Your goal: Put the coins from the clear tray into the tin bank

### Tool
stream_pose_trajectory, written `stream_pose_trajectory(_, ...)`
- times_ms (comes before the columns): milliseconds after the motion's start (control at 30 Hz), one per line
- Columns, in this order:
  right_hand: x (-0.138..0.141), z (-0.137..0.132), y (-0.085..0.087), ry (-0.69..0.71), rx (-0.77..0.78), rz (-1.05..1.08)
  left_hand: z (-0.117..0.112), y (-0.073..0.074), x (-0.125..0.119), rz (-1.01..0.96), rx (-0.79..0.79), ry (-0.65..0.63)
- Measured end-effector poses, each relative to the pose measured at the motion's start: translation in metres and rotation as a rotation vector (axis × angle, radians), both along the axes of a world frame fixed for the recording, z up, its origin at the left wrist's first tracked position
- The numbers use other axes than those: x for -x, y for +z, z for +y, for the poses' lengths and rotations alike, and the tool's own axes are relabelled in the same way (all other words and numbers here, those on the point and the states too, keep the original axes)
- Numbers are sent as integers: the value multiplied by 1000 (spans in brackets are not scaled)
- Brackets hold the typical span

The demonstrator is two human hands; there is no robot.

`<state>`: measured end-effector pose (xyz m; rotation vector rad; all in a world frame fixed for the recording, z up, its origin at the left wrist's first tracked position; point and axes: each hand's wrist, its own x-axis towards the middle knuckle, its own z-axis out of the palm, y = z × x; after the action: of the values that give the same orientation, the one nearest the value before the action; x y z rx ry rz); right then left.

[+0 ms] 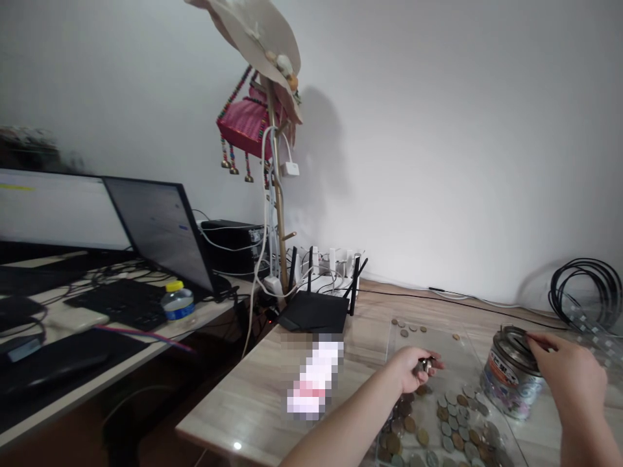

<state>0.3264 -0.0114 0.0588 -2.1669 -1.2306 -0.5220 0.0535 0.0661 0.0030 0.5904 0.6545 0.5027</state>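
Note:
My left hand (413,368) hovers over a spread of coins (450,421) on a clear sheet, its fingers pinched on a few coins. To the right, my right hand (567,375) grips the rim of a metal tin can (511,379), which is tilted on the wooden table (253,402). Several more loose coins (411,327) lie farther back on the sheet.
A black router (314,310) and a power strip sit at the back. A stand with a hat (260,35) and a pink bag rises behind. Left, a lower desk holds a laptop (160,230), keyboard and water bottle (178,301). Coiled black cable (586,292) lies far right.

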Motion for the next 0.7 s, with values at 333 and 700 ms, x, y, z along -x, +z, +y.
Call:
stream_pose_trajectory(333, 10, 1, 6, -28, 4, -29, -6, 6, 2, 69, -233, -22)
stream_pose_trajectory(700, 53, 0, 13, 119, -324, -11, -11, 6, 0, 182, -440, -1)
